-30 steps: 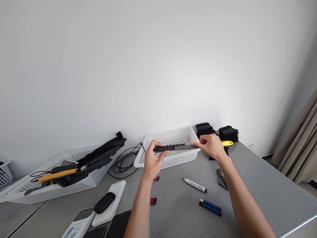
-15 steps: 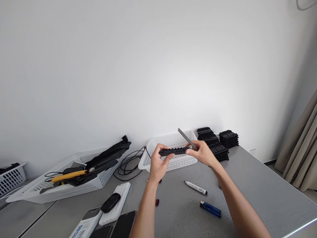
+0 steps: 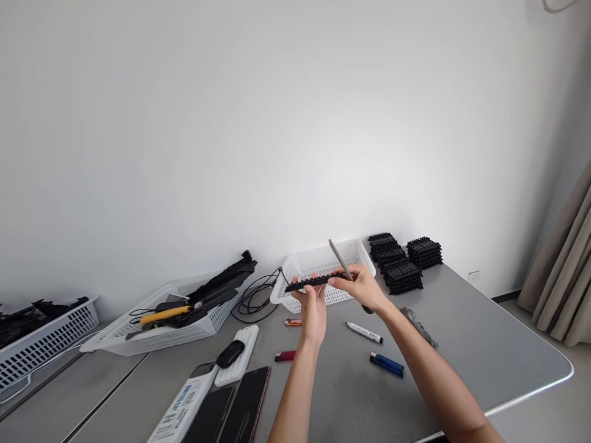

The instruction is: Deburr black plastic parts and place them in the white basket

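White plastic forms the middle basket [image 3: 318,255], with the black toothed strip [image 3: 305,283] held up at its near side. The left hand [image 3: 313,311] grips the strip from below; the right hand [image 3: 362,289] pinches its right end and clasps a grey tool [image 3: 339,257]. The left basket [image 3: 198,335] carries a yellow handle [image 3: 165,315] and long black pieces [image 3: 219,277]; the left-edge basket [image 3: 50,344] contains black parts [image 3: 37,317].

From where I stand, the white basket [image 3: 351,246] looks like smooth plastic. In front of it, the strip [image 3: 319,281] seems matt black plastic, ridged along one edge, and the blade [image 3: 339,258] dull metal. Beneath the basket, the tabletop [image 3: 484,344] has a satiny grey sheen.
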Motion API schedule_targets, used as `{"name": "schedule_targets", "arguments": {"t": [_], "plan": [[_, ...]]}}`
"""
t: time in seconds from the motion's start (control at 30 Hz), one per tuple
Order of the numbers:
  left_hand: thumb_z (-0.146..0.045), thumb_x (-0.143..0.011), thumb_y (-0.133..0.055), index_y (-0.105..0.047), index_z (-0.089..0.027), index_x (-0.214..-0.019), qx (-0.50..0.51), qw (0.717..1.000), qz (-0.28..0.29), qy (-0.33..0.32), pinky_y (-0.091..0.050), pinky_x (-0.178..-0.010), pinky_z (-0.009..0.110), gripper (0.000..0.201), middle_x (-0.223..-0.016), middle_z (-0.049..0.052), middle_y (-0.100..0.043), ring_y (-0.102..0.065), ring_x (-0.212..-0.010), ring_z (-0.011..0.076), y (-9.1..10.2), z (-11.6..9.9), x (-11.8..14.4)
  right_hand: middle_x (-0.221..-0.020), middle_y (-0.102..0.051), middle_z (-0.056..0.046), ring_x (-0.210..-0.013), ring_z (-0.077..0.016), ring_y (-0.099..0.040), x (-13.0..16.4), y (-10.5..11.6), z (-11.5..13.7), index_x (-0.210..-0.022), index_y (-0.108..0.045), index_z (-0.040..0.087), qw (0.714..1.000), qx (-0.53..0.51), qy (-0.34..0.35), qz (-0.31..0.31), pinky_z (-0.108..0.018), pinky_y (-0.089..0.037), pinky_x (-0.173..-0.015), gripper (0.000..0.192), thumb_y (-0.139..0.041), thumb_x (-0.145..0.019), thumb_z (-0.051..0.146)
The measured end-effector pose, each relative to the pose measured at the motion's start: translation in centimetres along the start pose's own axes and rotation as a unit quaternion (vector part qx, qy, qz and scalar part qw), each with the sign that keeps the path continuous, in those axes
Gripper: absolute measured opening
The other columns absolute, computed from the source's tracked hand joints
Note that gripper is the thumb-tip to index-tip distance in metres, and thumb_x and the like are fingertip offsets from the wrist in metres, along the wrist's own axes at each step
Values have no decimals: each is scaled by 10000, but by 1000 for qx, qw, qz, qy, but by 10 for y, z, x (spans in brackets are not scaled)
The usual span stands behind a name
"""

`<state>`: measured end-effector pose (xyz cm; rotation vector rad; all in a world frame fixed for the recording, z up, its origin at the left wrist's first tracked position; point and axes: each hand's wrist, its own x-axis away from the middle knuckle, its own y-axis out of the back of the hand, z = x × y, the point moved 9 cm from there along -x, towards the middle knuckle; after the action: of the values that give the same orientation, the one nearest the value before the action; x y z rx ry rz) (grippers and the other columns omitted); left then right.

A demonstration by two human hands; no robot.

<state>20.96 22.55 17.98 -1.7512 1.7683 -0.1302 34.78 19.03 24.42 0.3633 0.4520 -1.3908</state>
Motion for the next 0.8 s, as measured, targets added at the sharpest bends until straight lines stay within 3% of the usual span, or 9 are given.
{"name": "schedule_targets", "arguments": {"t": [0.13, 0.23, 0.3, 0.4, 0.53, 0.7, 0.8], "plan": [[-560, -807, -639, -379, -419, -1249, 77, 997, -20, -8, -468, -940, 352, 531, -1263, 14, -623, -651, -1033, 166, -7, -1, 11, -692, -538, 21, -622, -114, -412, 10, -2, -1, -935, -698, 171, 999, 40, -18, 21, -231, -317, -554, 381, -735, -736, 493], [-539, -813, -634, -462, -377, -1195, 88, 996, -11, 6, -461, -954, 389, 449, -1231, 23, -649, -682, -988, 191, -8, 3, 8, -676, -480, 57, -514, -78, -327, 21, 20, -20, -1175, -603, 195, 995, 45, -90, -6, -209, -261, -469, 566, -744, -727, 511], [-567, -814, -604, -533, -330, -1128, 103, 994, -7, 24, -452, -970, 414, 400, -1175, 32, -673, -691, -986, 218, -4, 9, 3, -679, -439, 74, -471, -65, -298, 31, 38, -35, -1235, -539, 207, 990, 44, -132, -28, -205, -253, -435, 596, -698, -766, 539], [-582, -781, -603, -608, -268, -992, 143, 988, -8, 51, -445, -984, 439, 379, -1038, 31, -711, -694, -1001, 261, 7, 19, -6, -701, -413, 81, -461, -68, -317, 52, 61, -60, -1222, -494, 207, 979, 69, -184, -52, -207, -284, -428, 543, -625, -815, 541], [-562, -758, -567, -660, -202, -972, 193, 973, -7, 128, -466, -974, 448, 430, -977, 72, -728, -680, -1027, 287, 20, 39, -13, -723, -468, 64, -557, -106, -442, 83, 86, -87, -1166, -519, 208, 955, 200, -204, -79, -218, -342, -516, 355, -568, -842, 346], [-465, -779, -523, -656, -216, -1139, 230, 950, 10, 213, -510, -929, 432, 457, -1090, 97, -721, -649, -1104, 294, 34, 65, -11, -767, -591, 5, -658, -157, -546, 112, 89, -117, -1133, -575, 196, 902, 361, -230, -59, -242, -367, -592, 289, -489, -857, 175], [-427, -812, -486, -654, -205, -1165, 238, 937, 0, 258, -529, -906, 416, 450, -1050, 98, -737, -673, -1052, 275, 47, 84, -7, -841, -645, -44, -736, -181, -602, 124, 90, -133, -1180, -570, 176, 870, 418, -253, -65, -249, -387, -641, 321, -466, -879, 133]]}}
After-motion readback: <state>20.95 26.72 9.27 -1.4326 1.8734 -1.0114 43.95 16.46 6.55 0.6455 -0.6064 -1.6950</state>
